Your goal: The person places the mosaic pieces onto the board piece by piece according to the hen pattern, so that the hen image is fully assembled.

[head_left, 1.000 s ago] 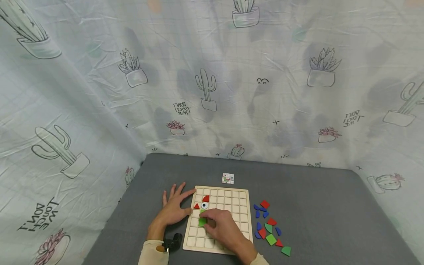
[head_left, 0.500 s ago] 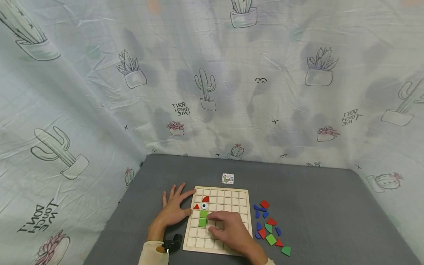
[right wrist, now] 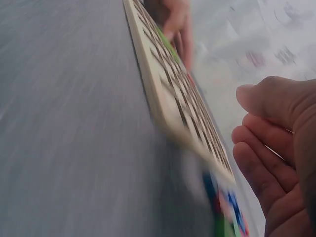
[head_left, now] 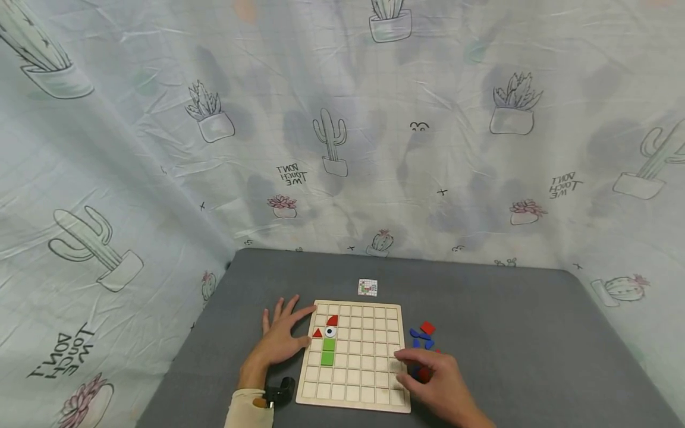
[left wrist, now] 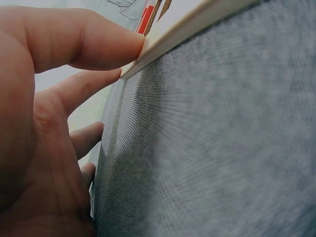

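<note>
A wooden grid board (head_left: 369,377) lies on the grey table. Along its left edge rests my left hand (head_left: 279,339), fingers spread; in the left wrist view its thumb (left wrist: 98,42) and index finger touch the board's rim. On the board are a red quarter-circle (head_left: 333,320), a red triangle (head_left: 317,333), a round eye tile (head_left: 330,332) and two green squares (head_left: 328,351) in a column. My right hand (head_left: 441,383) hovers over the board's right edge, thumb and fingers apart, holding nothing. It hides part of the loose pieces beyond.
Right of the board lie loose pieces, among them a red square (head_left: 427,327) and several blue ones (head_left: 415,333). Behind the board is a small picture card (head_left: 367,288). A cactus-print curtain (head_left: 364,148) stands round the back and sides.
My right hand has let go of the lower green square and moved right, from the board's green squares to its right edge near the loose pieces. The left hand stays put.
</note>
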### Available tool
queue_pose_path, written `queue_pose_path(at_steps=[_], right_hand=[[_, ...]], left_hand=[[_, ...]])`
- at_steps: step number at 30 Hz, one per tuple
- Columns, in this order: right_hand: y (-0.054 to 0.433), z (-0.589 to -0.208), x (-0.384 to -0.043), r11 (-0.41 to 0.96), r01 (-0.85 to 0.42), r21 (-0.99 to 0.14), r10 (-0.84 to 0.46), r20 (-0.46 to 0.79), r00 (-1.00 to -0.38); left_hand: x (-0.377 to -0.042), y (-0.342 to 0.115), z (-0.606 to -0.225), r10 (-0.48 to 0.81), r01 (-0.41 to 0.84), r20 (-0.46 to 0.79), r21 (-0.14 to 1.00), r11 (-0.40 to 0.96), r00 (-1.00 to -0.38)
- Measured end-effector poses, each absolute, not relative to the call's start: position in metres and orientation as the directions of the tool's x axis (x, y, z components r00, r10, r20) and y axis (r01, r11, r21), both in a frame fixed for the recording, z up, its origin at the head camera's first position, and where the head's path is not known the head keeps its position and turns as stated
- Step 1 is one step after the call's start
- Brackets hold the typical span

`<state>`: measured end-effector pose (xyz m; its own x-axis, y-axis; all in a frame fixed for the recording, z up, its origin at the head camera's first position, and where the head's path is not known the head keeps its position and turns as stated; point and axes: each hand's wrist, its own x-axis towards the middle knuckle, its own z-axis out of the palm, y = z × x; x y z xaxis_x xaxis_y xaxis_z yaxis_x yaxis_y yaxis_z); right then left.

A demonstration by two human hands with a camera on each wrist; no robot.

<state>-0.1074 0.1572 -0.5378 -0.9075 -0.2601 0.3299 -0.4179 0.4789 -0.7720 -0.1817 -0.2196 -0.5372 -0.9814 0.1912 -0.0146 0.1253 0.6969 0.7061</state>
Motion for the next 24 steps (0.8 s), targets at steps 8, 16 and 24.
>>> queue_pose_path(at_steps=[8,16,24], right_hand=[[0.206,-0.531,-0.067,0.577,-0.153,-0.802,-0.010,0.180,-0.984],[0.235,-0.534,-0.038,0.672,0.010,-0.740,0.193,0.162,-0.968],[0.242,-0.535,-0.033,0.679,0.160,-0.717,0.233,0.003,-0.973]], left_hand=[[-0.180,-0.220,-0.537,0.196,0.128,-0.015,0.704,0.698,-0.981],[-0.180,-0.221,-0.535,0.196,0.120,-0.026,0.710,0.694,-0.980],[-0.181,-0.220,-0.534,0.195,0.112,-0.035,0.711,0.694,-0.980]])
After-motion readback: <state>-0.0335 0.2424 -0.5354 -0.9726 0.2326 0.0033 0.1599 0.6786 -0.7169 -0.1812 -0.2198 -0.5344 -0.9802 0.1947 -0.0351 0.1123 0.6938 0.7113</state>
